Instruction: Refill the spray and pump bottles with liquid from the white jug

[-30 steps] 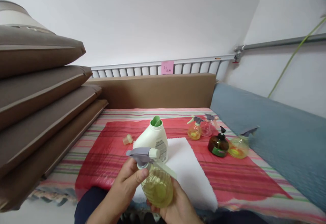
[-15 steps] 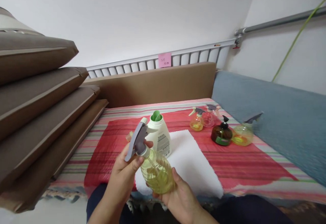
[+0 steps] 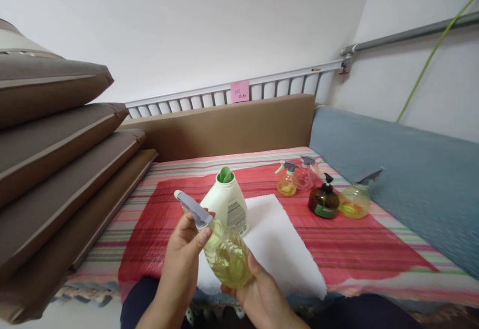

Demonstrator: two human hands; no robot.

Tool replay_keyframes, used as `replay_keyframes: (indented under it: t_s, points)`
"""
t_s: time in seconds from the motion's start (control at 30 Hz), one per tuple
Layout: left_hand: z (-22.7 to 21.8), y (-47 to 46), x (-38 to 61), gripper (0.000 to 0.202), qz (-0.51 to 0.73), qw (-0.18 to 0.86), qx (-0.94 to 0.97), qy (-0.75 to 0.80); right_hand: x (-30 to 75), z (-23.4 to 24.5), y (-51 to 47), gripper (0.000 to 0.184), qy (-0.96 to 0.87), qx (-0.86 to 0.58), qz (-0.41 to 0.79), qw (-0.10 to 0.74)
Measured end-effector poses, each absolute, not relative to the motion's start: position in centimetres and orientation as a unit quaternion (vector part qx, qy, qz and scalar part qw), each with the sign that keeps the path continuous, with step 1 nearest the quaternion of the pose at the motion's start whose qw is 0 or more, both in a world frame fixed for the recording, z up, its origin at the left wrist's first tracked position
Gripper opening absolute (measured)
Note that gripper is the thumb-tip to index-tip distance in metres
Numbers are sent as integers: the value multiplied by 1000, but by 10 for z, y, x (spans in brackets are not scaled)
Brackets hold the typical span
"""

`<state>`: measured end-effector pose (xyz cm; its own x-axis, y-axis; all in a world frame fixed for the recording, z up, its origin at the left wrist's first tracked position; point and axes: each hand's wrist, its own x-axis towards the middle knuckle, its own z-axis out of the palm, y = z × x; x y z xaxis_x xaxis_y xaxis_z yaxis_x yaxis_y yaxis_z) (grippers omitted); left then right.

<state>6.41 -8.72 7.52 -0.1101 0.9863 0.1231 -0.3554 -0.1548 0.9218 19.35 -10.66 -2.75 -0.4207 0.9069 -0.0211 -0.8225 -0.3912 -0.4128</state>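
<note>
A clear spray bottle [image 3: 226, 257] with yellow liquid sits in front of me, tilted to the left. My right hand [image 3: 259, 293] cups its round body from below, fingers wrapped round it. My left hand [image 3: 184, 242] grips the grey trigger head [image 3: 191, 209] at the neck, thumb and fingers closed on it. Just behind stands a white bottle [image 3: 227, 205] with an open green spout, beside a white cloth [image 3: 275, 242] on the red striped cover [image 3: 337, 244].
Three more spray bottles [image 3: 287, 180] [image 3: 307, 175] [image 3: 356, 200] and a dark pump bottle [image 3: 324, 201] stand at the right. Brown cushions [image 3: 56, 169] are stacked on the left, a blue blanket [image 3: 404, 169] lies on the right, a brown headboard [image 3: 232, 124] behind.
My left hand has turned the grey trigger head round on the bottle neck; its nozzle now points up and left. The bottle has tilted leftward in my right hand.
</note>
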Motion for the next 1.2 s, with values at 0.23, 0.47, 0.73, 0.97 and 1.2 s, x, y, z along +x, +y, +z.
replay_keyframes:
  t_s: [0.23,0.47,0.73,0.97,1.2]
  points:
    - [71,-88,72,41,605,585,406,356,197,-35,-103,48,-148,-128,826,528]
    - [66,-87,84,32,685,506,341,398,195,-30,-105,43,-156,-130,826,526]
    - [68,-90,83,34,675,497,352,417,196,-28,-107,45,-167,-116,825,527]
    - [64,-112,89,55,621,402,481,470,199,-35,-103,46,-92,-133,842,514]
    - [30,-110,64,54,612,319,552,468,204,-38,-103,49,-101,-88,879,457]
